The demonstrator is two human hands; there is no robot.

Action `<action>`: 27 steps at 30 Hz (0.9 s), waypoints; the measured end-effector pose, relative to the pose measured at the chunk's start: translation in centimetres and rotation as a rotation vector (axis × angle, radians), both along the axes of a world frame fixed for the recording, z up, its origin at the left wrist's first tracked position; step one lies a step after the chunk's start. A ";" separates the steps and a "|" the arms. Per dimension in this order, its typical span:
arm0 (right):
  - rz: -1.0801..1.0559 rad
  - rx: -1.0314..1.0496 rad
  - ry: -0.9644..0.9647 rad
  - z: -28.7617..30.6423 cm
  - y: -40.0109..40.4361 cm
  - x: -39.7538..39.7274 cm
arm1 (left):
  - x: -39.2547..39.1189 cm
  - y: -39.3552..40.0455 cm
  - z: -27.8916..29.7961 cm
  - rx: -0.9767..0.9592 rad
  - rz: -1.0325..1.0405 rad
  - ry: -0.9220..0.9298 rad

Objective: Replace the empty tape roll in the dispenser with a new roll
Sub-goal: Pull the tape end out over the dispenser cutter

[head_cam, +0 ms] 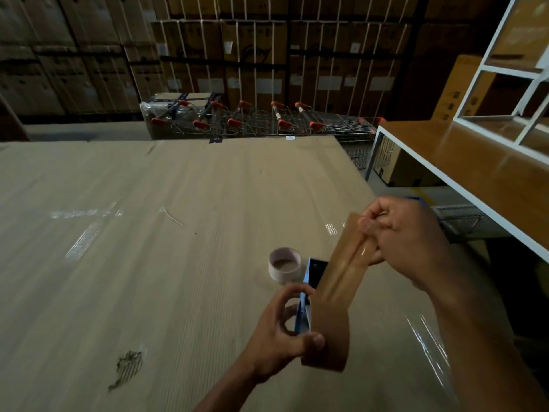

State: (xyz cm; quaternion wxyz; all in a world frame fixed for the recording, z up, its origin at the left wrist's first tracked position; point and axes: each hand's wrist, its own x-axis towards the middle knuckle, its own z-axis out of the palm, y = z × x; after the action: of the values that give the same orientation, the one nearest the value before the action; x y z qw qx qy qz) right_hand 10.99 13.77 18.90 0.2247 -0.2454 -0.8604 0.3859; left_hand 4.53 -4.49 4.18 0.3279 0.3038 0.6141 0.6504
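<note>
My left hand (285, 331) grips a blue tape dispenser (306, 304) that carries a new roll of brown tape (326, 343). A strip of brown tape (344, 263) stretches up and to the right from the roll. My right hand (407, 242) pinches the strip's free end between thumb and fingers. The empty cardboard core (284, 265) stands upright on the cardboard surface just left of the dispenser's toothed end, apart from both hands.
The work surface is a large flat cardboard box (148, 233) with clear tape strips and a torn patch (127, 367). A wooden table with a white frame (475, 162) stands to the right. Shopping trolleys (267, 123) and stacked cartons line the back.
</note>
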 end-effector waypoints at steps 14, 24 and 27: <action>0.038 -0.488 -0.161 -3.9 0.8 0.8 | 1.4 -1.6 0.1 0.129 0.142 -0.026; 0.036 -0.328 -0.161 -4.1 -0.5 1.4 | 1.4 -1.6 1.3 0.233 0.180 0.107; 0.012 -0.135 -0.212 -4.7 -0.6 1.1 | 1.4 -1.6 1.4 0.238 0.199 0.128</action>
State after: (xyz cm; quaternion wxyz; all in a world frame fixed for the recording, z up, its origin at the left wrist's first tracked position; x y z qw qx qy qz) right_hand 12.08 13.15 14.19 0.1129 -0.2941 -0.8530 0.4162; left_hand 5.97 -6.14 5.53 0.1839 0.3187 0.5795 0.7272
